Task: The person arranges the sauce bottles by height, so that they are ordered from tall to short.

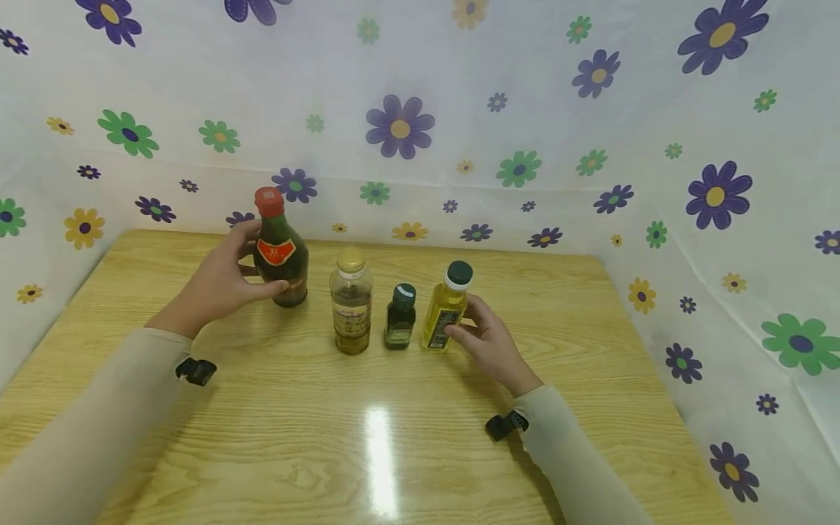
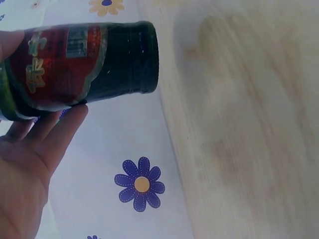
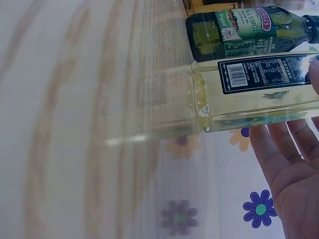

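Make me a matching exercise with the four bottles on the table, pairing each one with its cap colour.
Bottles:
1. dark bottle with red label
2. amber bottle
3. small dark green bottle
4. pale yellow oil bottle

Caps:
A. gold
B. red
C. dark green on a white collar
D. dark green, no collar

Pairs: 1-B, 2-A, 3-D, 4-C

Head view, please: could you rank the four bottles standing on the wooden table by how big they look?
1. Dark glass bottle with red cap and red label, held by the left hand.
2. Clear bottle with gold cap and yellow oil bottle with dark green cap, touched by the right hand: too alike to rank.
3. Small dark green bottle.
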Demonstrator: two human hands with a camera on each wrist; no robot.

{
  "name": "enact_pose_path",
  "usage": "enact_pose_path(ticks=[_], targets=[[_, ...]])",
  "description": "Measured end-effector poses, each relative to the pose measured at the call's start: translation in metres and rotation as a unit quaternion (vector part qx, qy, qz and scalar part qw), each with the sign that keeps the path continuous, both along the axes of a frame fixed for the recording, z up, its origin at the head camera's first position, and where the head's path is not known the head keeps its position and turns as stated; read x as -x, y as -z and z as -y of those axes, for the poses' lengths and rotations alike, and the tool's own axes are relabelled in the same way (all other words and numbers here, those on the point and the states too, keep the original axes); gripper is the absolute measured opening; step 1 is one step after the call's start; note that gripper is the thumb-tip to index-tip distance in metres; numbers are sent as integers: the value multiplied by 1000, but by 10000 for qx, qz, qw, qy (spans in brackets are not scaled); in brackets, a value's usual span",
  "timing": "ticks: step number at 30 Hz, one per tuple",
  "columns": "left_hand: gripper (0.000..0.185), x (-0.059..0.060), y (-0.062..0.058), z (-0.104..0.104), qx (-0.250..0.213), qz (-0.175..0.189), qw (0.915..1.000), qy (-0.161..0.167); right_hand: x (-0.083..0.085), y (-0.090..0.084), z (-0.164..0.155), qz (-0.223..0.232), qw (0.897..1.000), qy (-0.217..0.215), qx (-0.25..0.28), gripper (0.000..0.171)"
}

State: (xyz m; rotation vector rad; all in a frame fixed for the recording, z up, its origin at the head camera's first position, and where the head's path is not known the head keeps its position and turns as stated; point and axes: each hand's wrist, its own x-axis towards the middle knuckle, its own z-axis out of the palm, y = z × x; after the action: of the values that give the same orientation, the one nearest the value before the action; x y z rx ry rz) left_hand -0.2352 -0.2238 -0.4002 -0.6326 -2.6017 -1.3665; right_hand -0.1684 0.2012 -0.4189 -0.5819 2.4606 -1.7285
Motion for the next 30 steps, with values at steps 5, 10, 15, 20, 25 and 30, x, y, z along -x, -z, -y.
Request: enact_pose_path(ticks=[5, 10, 15, 20, 25, 30], targets=[[91, 11, 0, 1, 18, 169, 9996, 231, 0, 0, 0, 35, 10000, 76, -42, 50], [88, 16, -3, -1, 129, 200, 9988, 430, -1, -1, 0, -7, 9999, 97, -91, 50], [88, 22, -3, -3, 141, 293, 9975, 626, 0, 1, 0, -137, 9999, -37, -73, 52], [86, 28, -3, 0, 166, 498, 9957, 768, 0, 1, 1, -150, 9998, -130, -79, 53], [86, 29, -5, -1, 137, 697, 9936, 876, -1, 1, 0, -160, 9997, -167, -49, 53], [88, 30, -3, -3, 163, 770, 9926, 927, 0, 2, 0, -211, 9996, -183, -29, 53]])
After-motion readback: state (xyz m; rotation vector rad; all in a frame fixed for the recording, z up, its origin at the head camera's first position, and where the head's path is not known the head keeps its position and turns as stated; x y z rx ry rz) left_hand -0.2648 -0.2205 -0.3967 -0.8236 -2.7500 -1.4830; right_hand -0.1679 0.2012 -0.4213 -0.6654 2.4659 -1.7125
